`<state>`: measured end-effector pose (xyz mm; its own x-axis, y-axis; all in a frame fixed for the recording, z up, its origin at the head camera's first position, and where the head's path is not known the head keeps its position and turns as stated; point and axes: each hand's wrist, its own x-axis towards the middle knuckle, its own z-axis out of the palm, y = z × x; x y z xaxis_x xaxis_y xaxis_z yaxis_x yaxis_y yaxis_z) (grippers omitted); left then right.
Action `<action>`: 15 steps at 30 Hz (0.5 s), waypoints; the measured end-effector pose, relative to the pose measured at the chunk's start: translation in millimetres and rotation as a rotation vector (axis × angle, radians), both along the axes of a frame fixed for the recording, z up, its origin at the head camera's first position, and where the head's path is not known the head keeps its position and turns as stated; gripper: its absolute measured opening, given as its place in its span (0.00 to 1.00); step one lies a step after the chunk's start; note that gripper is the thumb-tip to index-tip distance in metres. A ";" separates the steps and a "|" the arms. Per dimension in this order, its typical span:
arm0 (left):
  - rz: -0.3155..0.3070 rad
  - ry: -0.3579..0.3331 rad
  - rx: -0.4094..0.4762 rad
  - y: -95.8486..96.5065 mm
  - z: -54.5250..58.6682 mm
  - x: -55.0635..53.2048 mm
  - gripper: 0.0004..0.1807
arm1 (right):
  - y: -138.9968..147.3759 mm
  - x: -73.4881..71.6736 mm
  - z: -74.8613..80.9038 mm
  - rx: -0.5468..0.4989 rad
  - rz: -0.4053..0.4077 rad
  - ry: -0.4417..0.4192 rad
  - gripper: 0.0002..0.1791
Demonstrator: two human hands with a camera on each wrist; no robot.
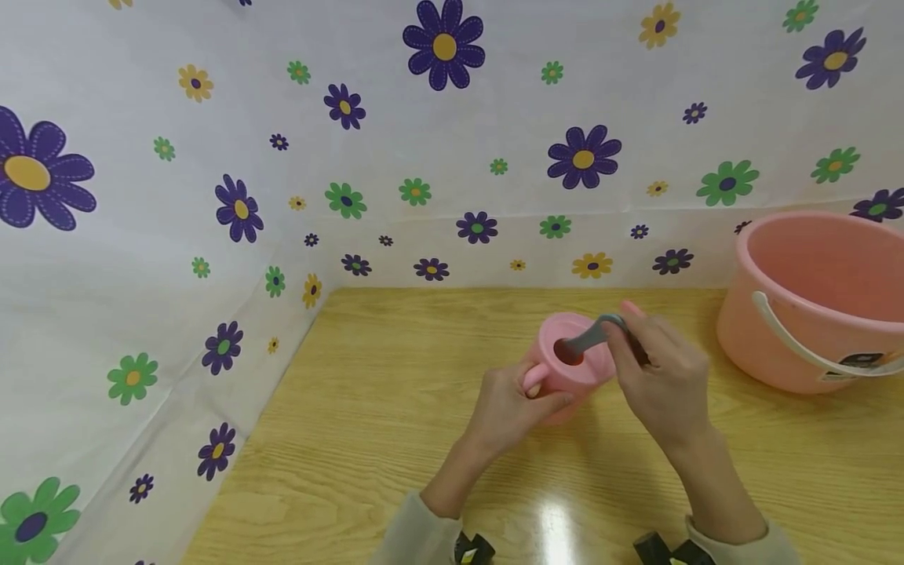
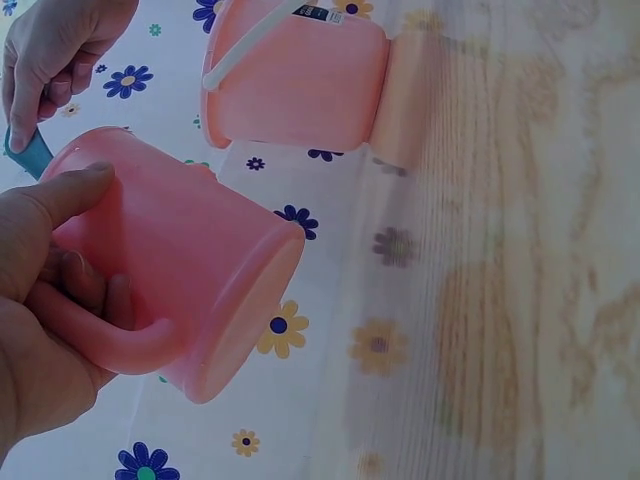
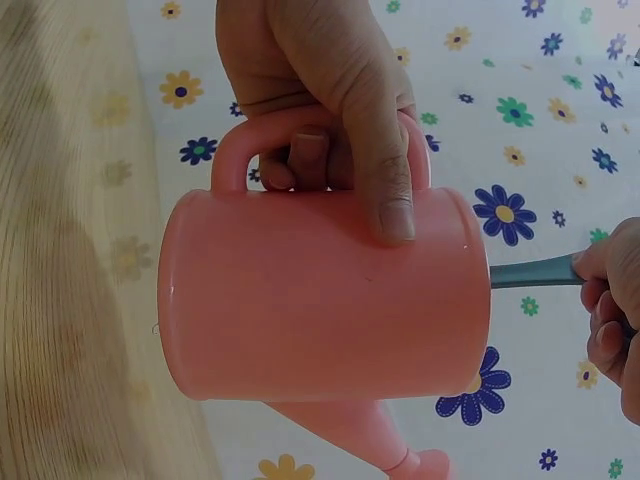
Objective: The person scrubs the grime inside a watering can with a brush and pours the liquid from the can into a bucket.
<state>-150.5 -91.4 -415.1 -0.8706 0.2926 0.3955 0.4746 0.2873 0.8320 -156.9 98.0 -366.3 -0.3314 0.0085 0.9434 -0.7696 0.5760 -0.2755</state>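
Observation:
My left hand (image 1: pixel 512 410) grips the handle of a pink watering can (image 1: pixel 569 381), its thumb lying along the can's side. The can is held off the table, tilted, with its underside showing in the left wrist view. Its spout (image 3: pixel 345 432) points away from the handle in the right wrist view. My right hand (image 1: pixel 664 377) pinches a grey-blue handled tool (image 1: pixel 590 338) that reaches into the round opening on top. Whatever is at the tool's far end is hidden inside the can, so its kind cannot be told.
To the right stands a pink bucket (image 1: pixel 784 345) with a white carrying handle (image 1: pixel 791 337) and a dark label. The wood-grain table (image 1: pixel 367 408) meets white walls (image 1: pixel 395 149) printed with flowers at the back and left.

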 end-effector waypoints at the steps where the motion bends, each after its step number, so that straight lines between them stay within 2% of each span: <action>1: 0.000 0.002 0.000 -0.1 -0.4 -0.1 0.22 | 0.1 0.1 -0.2 0.000 -0.003 -0.001 0.21; 5: -0.002 -0.001 -0.003 -0.5 -0.6 0.0 0.22 | -0.5 -0.6 -1.3 -0.008 -0.014 0.005 0.22; 15: -0.013 0.019 -0.003 -0.7 0.9 0.2 0.22 | -5.9 -6.1 -6.1 -0.017 0.030 0.026 0.21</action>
